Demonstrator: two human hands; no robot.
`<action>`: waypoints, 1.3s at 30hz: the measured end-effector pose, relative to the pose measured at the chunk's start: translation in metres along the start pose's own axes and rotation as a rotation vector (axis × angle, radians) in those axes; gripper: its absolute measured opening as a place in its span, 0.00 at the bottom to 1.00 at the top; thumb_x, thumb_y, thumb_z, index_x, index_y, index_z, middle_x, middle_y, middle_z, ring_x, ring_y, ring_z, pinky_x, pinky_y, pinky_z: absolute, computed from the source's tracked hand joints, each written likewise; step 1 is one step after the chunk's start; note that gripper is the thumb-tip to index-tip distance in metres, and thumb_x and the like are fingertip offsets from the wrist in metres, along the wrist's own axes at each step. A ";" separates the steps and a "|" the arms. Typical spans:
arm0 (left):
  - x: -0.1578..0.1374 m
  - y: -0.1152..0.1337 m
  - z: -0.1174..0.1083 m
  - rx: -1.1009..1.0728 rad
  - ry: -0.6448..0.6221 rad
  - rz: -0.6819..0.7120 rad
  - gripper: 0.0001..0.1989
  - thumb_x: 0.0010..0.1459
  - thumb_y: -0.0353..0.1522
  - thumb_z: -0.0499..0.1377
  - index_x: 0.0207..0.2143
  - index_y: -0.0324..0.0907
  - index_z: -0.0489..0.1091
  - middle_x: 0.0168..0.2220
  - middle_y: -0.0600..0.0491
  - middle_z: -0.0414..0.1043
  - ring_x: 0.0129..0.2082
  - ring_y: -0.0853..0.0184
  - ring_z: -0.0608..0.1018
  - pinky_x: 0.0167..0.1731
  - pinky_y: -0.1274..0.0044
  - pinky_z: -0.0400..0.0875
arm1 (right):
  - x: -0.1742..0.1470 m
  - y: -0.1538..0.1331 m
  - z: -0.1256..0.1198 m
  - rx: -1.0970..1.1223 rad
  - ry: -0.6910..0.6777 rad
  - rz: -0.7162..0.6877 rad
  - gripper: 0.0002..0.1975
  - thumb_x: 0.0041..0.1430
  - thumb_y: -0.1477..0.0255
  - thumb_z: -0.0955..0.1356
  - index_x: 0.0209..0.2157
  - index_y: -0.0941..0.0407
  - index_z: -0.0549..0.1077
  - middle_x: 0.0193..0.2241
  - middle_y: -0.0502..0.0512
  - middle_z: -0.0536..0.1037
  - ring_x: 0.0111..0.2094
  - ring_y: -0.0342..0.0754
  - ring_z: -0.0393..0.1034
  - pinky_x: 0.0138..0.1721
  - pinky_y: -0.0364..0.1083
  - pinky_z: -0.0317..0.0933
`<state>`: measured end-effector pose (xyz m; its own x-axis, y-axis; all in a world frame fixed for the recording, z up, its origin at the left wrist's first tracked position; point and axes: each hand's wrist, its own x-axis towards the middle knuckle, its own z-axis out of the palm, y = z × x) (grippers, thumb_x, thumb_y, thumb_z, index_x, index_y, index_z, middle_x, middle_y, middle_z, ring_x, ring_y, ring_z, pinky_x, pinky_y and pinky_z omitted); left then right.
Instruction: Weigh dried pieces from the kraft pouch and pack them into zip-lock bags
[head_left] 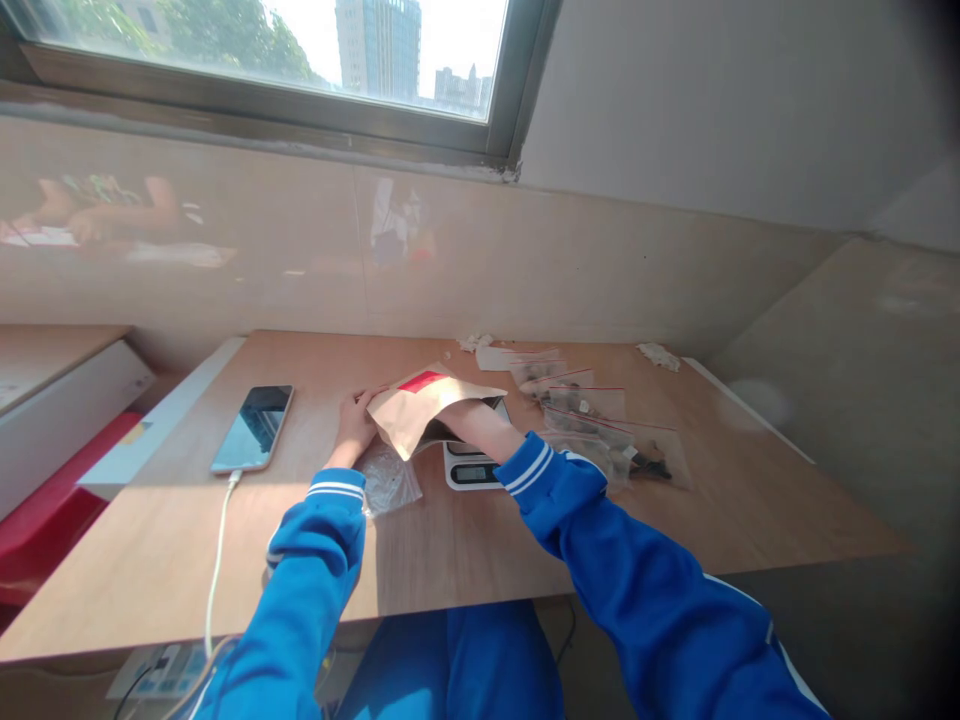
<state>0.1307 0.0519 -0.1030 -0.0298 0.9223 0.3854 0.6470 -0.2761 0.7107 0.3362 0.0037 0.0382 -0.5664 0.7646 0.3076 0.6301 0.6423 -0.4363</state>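
Observation:
A brown kraft paper pouch (417,407) with a red label lies tilted on its side, its mouth facing right. My left hand (355,420) grips the pouch's left end. My right hand (486,428) reaches into the mouth, so its fingers are hidden inside. Below and partly behind the pouch sits a white digital scale (471,477) with a small display that I cannot read. A clear plastic bag (390,482) rests beside my left wrist. To the right of the scale, several zip bags (585,410) with red seal lines hold dark bits.
A phone (255,428) with a white charging cable (219,560) lies at the left of the wooden table (450,570). Crumpled white tissue (660,356) is at the back right. A tiled wall (480,260) borders the far edge. A red seat (52,510) stands at the left.

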 end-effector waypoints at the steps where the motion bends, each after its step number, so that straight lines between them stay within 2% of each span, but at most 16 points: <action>1: 0.000 0.000 0.000 -0.020 -0.006 0.001 0.21 0.51 0.31 0.60 0.49 0.44 0.74 0.47 0.44 0.69 0.52 0.54 0.71 0.55 0.64 0.65 | -0.002 -0.002 -0.008 -0.020 -0.031 -0.043 0.17 0.59 0.83 0.62 0.46 0.58 0.75 0.46 0.55 0.78 0.55 0.53 0.67 0.58 0.50 0.59; 4: 0.002 0.001 -0.001 -0.048 -0.018 -0.002 0.19 0.51 0.30 0.58 0.47 0.41 0.75 0.49 0.43 0.70 0.51 0.55 0.72 0.54 0.66 0.66 | -0.011 -0.010 -0.031 -0.081 -0.107 -0.170 0.19 0.59 0.86 0.59 0.44 0.57 0.75 0.48 0.54 0.77 0.55 0.49 0.66 0.61 0.50 0.56; 7: 0.001 0.001 -0.002 -0.051 -0.026 -0.013 0.19 0.50 0.29 0.57 0.46 0.38 0.75 0.50 0.42 0.70 0.52 0.54 0.73 0.54 0.66 0.65 | -0.018 -0.019 -0.045 -0.170 -0.123 -0.260 0.17 0.59 0.86 0.60 0.43 0.58 0.74 0.47 0.56 0.77 0.54 0.48 0.67 0.59 0.52 0.58; 12: -0.002 0.008 -0.007 -0.079 -0.067 -0.022 0.20 0.52 0.29 0.56 0.48 0.42 0.74 0.50 0.47 0.72 0.50 0.58 0.75 0.52 0.69 0.68 | -0.032 -0.024 -0.048 -0.407 -0.077 -0.330 0.13 0.61 0.83 0.63 0.45 0.59 0.73 0.48 0.59 0.75 0.53 0.51 0.66 0.55 0.53 0.61; 16: -0.003 0.010 -0.009 -0.099 -0.079 -0.036 0.20 0.53 0.30 0.55 0.48 0.43 0.74 0.50 0.47 0.72 0.49 0.58 0.75 0.51 0.69 0.68 | -0.047 -0.020 -0.049 -0.399 -0.007 -0.337 0.13 0.61 0.84 0.63 0.44 0.58 0.72 0.49 0.57 0.73 0.55 0.52 0.63 0.57 0.54 0.59; 21: -0.004 0.009 -0.009 -0.074 -0.088 -0.035 0.19 0.52 0.29 0.56 0.46 0.41 0.74 0.48 0.46 0.73 0.47 0.57 0.76 0.49 0.69 0.69 | -0.053 -0.017 -0.058 -0.141 0.144 -0.312 0.15 0.64 0.84 0.59 0.40 0.55 0.72 0.45 0.55 0.74 0.53 0.47 0.63 0.55 0.50 0.60; 27: -0.002 0.009 -0.008 -0.025 -0.085 -0.029 0.18 0.51 0.29 0.57 0.46 0.40 0.73 0.46 0.45 0.73 0.46 0.57 0.76 0.48 0.69 0.69 | -0.047 -0.010 -0.060 0.240 0.355 -0.264 0.11 0.67 0.75 0.61 0.34 0.54 0.73 0.40 0.54 0.75 0.48 0.47 0.69 0.49 0.48 0.63; 31: -0.001 0.005 -0.007 0.001 -0.076 -0.040 0.19 0.51 0.27 0.55 0.46 0.40 0.73 0.46 0.44 0.72 0.46 0.56 0.76 0.48 0.68 0.70 | -0.041 0.009 -0.065 0.577 0.557 -0.098 0.07 0.62 0.67 0.67 0.32 0.55 0.71 0.39 0.54 0.75 0.42 0.47 0.71 0.43 0.47 0.66; 35: -0.001 0.004 -0.005 -0.015 -0.047 -0.016 0.18 0.51 0.28 0.57 0.46 0.40 0.73 0.48 0.44 0.70 0.49 0.57 0.74 0.51 0.68 0.68 | -0.046 0.045 -0.066 0.909 0.813 0.027 0.11 0.53 0.63 0.72 0.33 0.52 0.69 0.36 0.51 0.74 0.38 0.46 0.70 0.40 0.47 0.66; 37: -0.002 0.002 -0.005 -0.017 -0.015 -0.026 0.18 0.50 0.28 0.57 0.45 0.40 0.73 0.49 0.45 0.70 0.49 0.57 0.74 0.52 0.68 0.68 | -0.057 0.064 -0.057 1.024 0.865 0.113 0.14 0.50 0.62 0.73 0.35 0.51 0.68 0.37 0.50 0.74 0.39 0.46 0.71 0.40 0.47 0.67; 39: -0.001 0.001 -0.004 -0.010 0.005 -0.048 0.19 0.49 0.27 0.57 0.45 0.41 0.73 0.49 0.45 0.70 0.49 0.56 0.74 0.52 0.68 0.68 | -0.070 0.080 -0.040 1.063 0.853 0.242 0.16 0.48 0.61 0.73 0.35 0.51 0.68 0.38 0.51 0.75 0.39 0.46 0.71 0.38 0.47 0.67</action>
<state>0.1281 0.0499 -0.1007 -0.0647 0.9332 0.3535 0.6371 -0.2340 0.7344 0.4478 0.0036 0.0152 0.2380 0.8935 0.3808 -0.2570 0.4361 -0.8625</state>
